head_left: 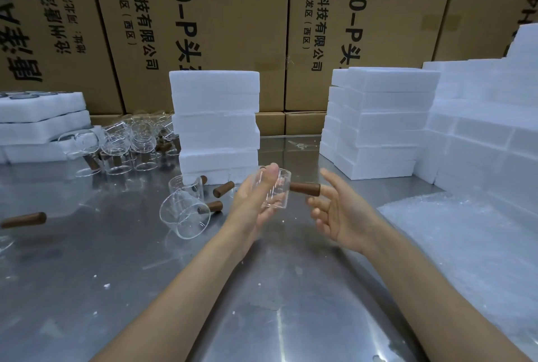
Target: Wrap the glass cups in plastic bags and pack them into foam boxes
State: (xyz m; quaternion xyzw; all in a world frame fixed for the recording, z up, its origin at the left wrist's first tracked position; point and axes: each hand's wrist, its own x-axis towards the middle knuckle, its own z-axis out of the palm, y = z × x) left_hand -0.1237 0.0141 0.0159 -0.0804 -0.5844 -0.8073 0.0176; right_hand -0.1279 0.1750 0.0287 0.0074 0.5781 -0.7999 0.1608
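My left hand (253, 198) holds a clear glass cup (276, 190) above the steel table, thumb over the rim and fingers beneath. The cup's brown wooden handle (305, 188) sticks out to the right. My right hand (340, 210) hovers just right of that handle, fingers spread and holding nothing. Two more glass cups (186, 210) with wooden handles lie on the table to the left. A pile of clear plastic bags (465, 230) lies at the right. Stacks of white foam boxes (217, 126) stand behind my hands.
Several more glass cups (125, 146) crowd the back left beside low foam trays (40, 120). Taller foam stacks (378, 123) fill the right side. Brown cartons (203, 12) form a wall behind. A loose wooden handle (23, 219) lies at the far left on the steel table (203, 289).
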